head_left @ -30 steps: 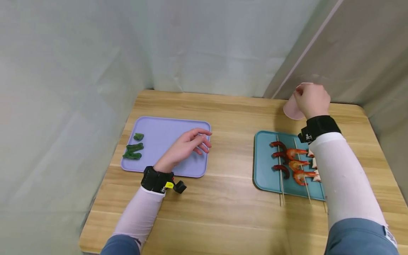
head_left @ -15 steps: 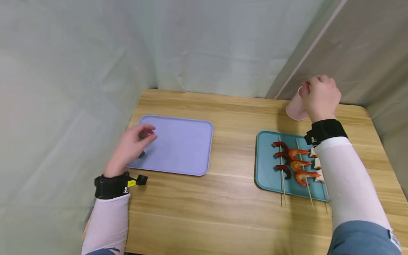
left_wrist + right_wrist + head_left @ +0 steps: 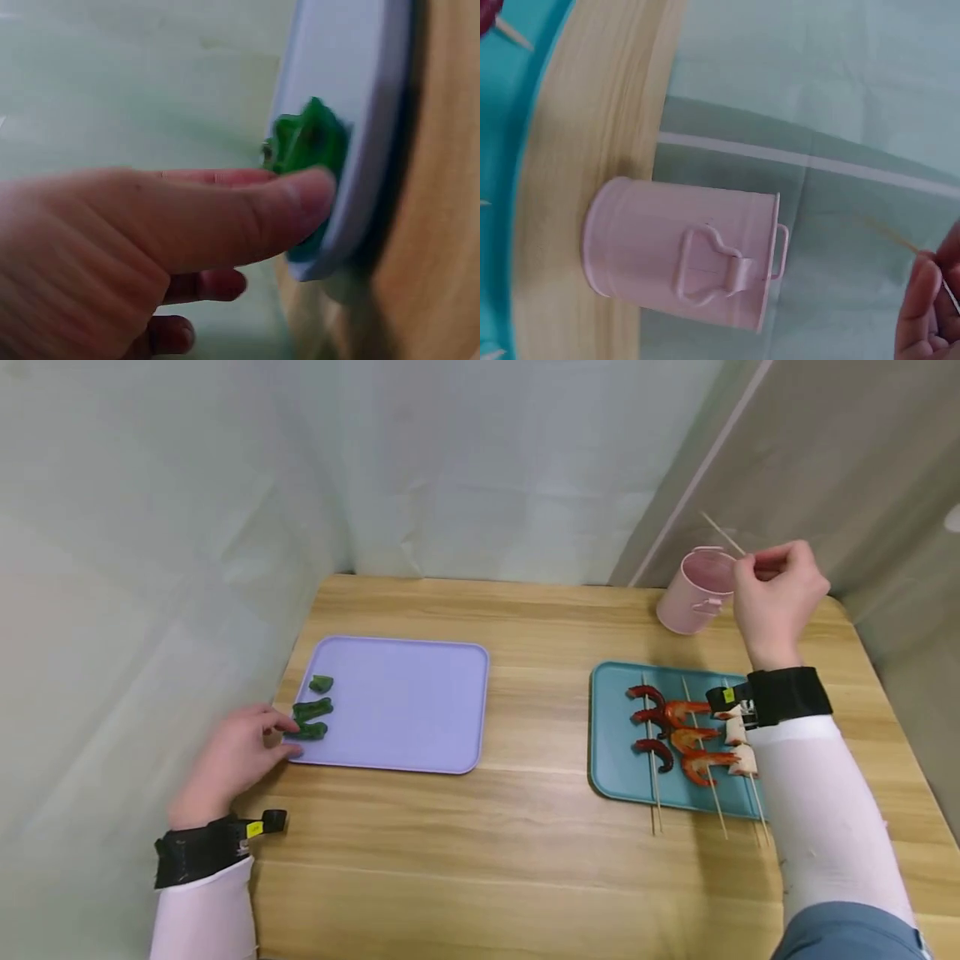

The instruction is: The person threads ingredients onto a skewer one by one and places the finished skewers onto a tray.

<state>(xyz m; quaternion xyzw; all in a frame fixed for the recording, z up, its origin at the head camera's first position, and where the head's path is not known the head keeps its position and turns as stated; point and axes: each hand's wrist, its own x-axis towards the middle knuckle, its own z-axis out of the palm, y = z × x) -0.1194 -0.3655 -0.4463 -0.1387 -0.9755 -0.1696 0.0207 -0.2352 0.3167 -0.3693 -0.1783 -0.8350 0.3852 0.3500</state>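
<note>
At the left end of the lilac tray (image 3: 405, 706) lie several green pepper pieces (image 3: 312, 709). My left hand (image 3: 236, 760) reaches in over the tray's near left corner, thumb and forefinger apart at the end of the nearest piece. In the left wrist view the thumb covers part of that green pepper piece (image 3: 307, 139); whether the fingers touch it is unclear. Thumb and fingers of my right hand (image 3: 780, 597) pinch a thin wooden skewer (image 3: 722, 532), raised beside the pink bucket (image 3: 686, 602). That bucket (image 3: 682, 251) stands upright with small handles; its inside is mostly hidden.
A teal tray (image 3: 615, 743) at right holds skewers threaded with dark red curled tentacles (image 3: 654, 756), shrimp (image 3: 708, 767) and white pieces (image 3: 742, 760); skewer ends overhang its near edge. My right forearm passes over its right side. Curtains (image 3: 487, 468) hang behind the wooden table (image 3: 480, 843).
My left hand has moved left from above the lilac tray, down to the pepper pieces. My right hand has come away rightward from the bucket's mouth, and a skewer now shows in its fingers.
</note>
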